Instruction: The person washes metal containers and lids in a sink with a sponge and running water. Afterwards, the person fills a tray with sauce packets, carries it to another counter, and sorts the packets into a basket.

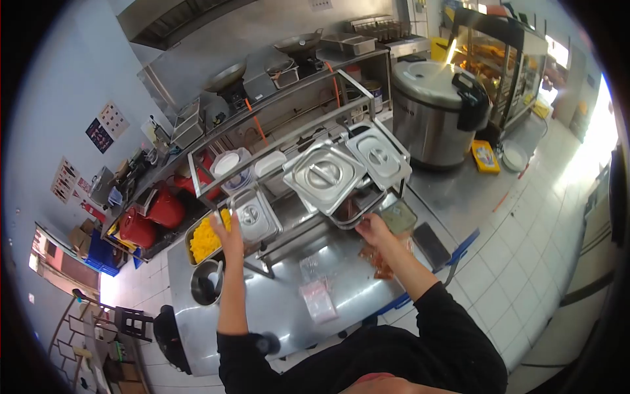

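My left hand (230, 238) has its fingers spread, between a pan of yellow food (206, 241) and a lidded steel food pan (254, 220); whether it touches either is unclear. My right hand (375, 230) is closed at the near rim of a steel food pan (346, 224) with dark contents, its fingertips partly hidden. A large steel lid (324, 176) sits over the back of that pan. Right of it, a smaller lid (378, 156) covers another pan. Under my right forearm lie packets of reddish-brown food (377, 262), beside a container with a greenish lid (398, 217).
Clear plastic bags (319, 301) lie on the steel counter (282, 322). A steel pot (207, 282) stands at its left, and a dark flat object (432, 245) lies at its right. A large cooker (434, 111) stands back right. Woks (226, 76) line the back stove.
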`<action>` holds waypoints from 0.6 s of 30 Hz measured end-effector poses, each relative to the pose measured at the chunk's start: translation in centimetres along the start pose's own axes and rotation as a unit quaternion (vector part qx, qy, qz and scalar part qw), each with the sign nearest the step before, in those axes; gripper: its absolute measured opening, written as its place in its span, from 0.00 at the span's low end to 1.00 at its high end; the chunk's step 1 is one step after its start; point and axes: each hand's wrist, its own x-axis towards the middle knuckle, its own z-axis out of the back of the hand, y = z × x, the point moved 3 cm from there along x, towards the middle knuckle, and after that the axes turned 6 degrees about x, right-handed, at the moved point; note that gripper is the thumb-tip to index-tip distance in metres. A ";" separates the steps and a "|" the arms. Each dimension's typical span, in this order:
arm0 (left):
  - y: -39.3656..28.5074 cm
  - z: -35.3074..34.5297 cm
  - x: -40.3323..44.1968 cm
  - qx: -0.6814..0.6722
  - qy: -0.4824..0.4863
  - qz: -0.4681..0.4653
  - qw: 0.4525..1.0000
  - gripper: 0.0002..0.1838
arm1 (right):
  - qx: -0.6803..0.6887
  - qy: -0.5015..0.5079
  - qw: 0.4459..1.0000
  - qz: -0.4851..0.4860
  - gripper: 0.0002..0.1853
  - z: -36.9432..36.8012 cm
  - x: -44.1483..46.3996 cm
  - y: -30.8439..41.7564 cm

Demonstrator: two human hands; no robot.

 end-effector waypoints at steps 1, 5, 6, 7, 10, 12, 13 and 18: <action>-2.3 1.1 -2.4 0.019 -0.038 -0.090 0.995 0.40 | -0.013 -0.030 0.999 0.001 0.18 0.5 1.1 -0.1; -4.8 -1.0 -15.0 -0.118 -0.087 -0.342 0.928 0.39 | -0.038 -0.069 0.997 0.021 0.25 -1.4 1.3 0.5; -3.6 -2.7 -18.2 -0.083 -0.009 -0.350 0.933 0.40 | -0.003 -0.093 0.995 0.028 0.26 -2.5 -0.2 0.1; -4.2 -4.5 -20.3 -0.103 0.082 -0.309 0.942 0.42 | -0.012 -0.103 0.994 0.022 0.22 -3.1 -1.0 0.1; -3.4 -10.2 -21.6 -0.152 0.229 -0.064 0.959 0.40 | -0.053 -0.042 0.997 -0.041 0.15 -2.3 0.4 -1.7; 1.6 -15.2 -21.0 -0.360 0.200 0.279 0.868 0.33 | -0.043 -0.056 0.996 -0.059 0.14 -1.8 -0.1 -3.4; 2.9 -16.8 -20.2 -0.392 0.173 0.344 0.836 0.30 | -0.040 -0.055 0.995 -0.071 0.13 -2.2 -0.2 -3.9; 7.5 -20.3 -15.1 -0.531 0.215 0.408 0.711 0.23 | -0.024 -0.041 0.998 -0.039 0.11 -3.5 -4.8 -5.5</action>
